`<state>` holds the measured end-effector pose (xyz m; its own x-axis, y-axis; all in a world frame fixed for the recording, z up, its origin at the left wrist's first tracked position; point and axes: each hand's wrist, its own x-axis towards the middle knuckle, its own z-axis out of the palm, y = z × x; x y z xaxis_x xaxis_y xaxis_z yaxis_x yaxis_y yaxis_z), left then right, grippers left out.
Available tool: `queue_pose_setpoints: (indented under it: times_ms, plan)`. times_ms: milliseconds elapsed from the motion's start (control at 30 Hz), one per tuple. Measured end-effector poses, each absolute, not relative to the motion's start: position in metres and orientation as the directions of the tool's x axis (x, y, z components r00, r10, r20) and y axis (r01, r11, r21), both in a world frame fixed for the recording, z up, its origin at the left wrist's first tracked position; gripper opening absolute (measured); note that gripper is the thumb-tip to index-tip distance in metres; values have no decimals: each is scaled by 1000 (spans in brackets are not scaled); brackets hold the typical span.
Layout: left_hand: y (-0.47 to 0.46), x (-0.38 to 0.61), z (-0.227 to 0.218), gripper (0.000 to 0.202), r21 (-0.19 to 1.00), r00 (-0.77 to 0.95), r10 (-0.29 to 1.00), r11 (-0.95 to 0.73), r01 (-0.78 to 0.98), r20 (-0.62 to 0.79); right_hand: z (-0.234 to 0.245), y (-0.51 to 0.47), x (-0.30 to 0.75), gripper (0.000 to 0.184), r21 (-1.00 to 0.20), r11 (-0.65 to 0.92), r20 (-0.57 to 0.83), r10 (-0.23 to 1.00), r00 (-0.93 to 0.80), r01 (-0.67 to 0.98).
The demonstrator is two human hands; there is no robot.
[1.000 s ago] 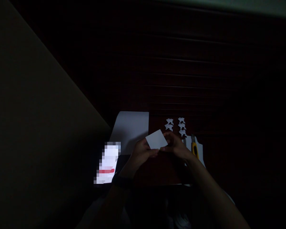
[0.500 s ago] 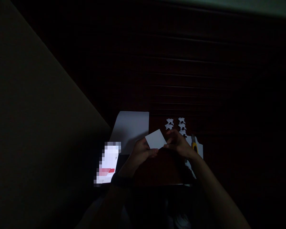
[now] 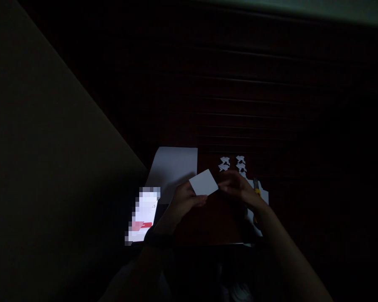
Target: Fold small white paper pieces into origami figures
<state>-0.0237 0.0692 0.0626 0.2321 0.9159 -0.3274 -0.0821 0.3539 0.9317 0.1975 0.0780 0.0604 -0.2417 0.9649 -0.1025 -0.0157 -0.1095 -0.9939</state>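
Observation:
A small white piece of paper (image 3: 203, 183) is held above the dark table, one flat face toward me. My left hand (image 3: 184, 201) is closed on it from the left, thumb along the near edge and the other fingers partly hidden underneath. At the paper's right corner, the fingertips of my right hand (image 3: 236, 186) are drawn together and meet the edge; their exact grip is dim. Just beyond my right hand lie small folded white paper pieces (image 3: 224, 160) in a short column, with another column of folded pieces (image 3: 240, 160) beside it.
A large white sheet (image 3: 176, 161) lies at the back left. A lit phone or tablet screen (image 3: 145, 214), partly pixelated, is at the left. Right of my right hand, a yellow and dark utility knife (image 3: 256, 186) rests on white paper (image 3: 264, 196). The table's front edge (image 3: 208, 243) runs below my hands.
The paper and my left hand have shifted slightly left. My right hand's fingers have moved at the paper's right corner, and the hand now covers more of the nearest folded piece.

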Motion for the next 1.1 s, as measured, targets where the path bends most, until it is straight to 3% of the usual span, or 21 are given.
queue_pose_setpoints:
  times_ms: [167,400,733,1100]
  plan:
    - [70,-19,58,54,938,299,906,338,-82,-300,53,74,169,54,-997,-61,-67,977,-200,37]
    - [71,-13,61,64,927,188,922,361,-101,-339,43,78,163,44,-993,45,31,991,-133,110]
    - [69,-17,68,69,911,254,901,392,-130,-352,44,78,168,52,-999,-27,-32,985,-168,33]
    - [70,-22,68,54,888,236,895,423,-183,-378,52,81,181,55,-998,-48,-53,991,-125,39]
